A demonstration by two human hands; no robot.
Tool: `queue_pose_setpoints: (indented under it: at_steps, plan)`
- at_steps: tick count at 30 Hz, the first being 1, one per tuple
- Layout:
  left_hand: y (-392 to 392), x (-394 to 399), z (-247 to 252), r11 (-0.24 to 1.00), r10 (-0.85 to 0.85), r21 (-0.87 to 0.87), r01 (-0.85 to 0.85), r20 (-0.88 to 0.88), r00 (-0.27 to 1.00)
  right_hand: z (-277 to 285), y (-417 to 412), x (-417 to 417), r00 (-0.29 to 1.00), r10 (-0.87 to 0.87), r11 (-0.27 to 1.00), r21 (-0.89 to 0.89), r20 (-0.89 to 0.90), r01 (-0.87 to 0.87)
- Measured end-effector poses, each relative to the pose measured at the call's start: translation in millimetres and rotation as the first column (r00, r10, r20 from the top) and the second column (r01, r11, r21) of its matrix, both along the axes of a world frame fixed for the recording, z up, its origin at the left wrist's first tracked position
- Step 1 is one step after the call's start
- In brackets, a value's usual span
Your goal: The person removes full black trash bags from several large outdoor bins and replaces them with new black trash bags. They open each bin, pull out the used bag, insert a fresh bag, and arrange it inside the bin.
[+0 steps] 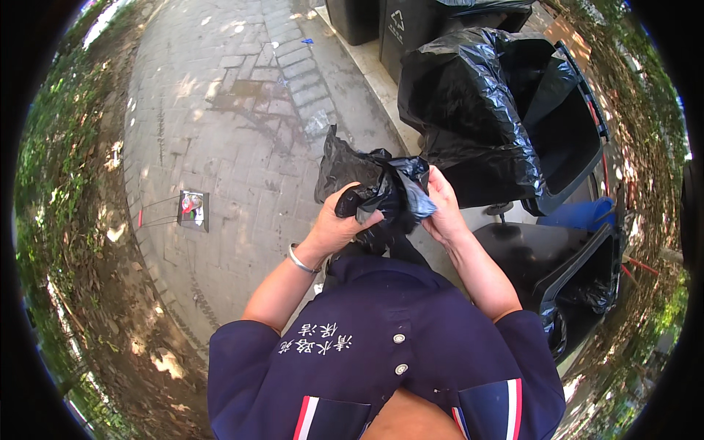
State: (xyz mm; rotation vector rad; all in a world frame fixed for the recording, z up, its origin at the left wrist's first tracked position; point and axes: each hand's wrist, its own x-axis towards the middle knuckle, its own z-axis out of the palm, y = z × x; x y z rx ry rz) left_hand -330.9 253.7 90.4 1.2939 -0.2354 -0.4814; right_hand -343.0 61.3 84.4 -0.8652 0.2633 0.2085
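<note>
A crumpled black plastic bag (352, 168) is gathered between my two hands, in front of my waist. My left hand (344, 217) grips its bunched near side, thumb on top. My right hand (444, 206) pinches the opposite edge, where the film looks shiny and bluish. Some of the bag hangs loose beyond my left hand. Just past my right hand stands a wheeled bin (566, 137), with a black liner (462, 93) draped widely over its rim. The fingers behind the plastic are partly hidden.
More dark bins (399, 38) stand along the kerb ahead. A second lined bin (517, 247) is close on my right, near a blue container (583, 214). On the paving (247, 176) to my left sits a long-handled dustpan (193, 212) holding litter. Leafy ground borders both sides.
</note>
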Motion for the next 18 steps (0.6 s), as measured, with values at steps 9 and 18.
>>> queue_pose_setpoints:
  at_steps: [9, 18]
  plan:
    - [-46, -22, -15, 0.978, 0.205, -0.019, -0.208, -0.107, 0.973, 16, -12, -26, 0.974, 0.161, 0.973, -0.190, 0.158, -0.130]
    - [-33, -24, -48, 0.872, 0.314, -0.188, -0.452, -0.495, 0.810, -29, -54, -38, 0.841, -0.528, 0.837, -0.093, 0.120, 0.539]
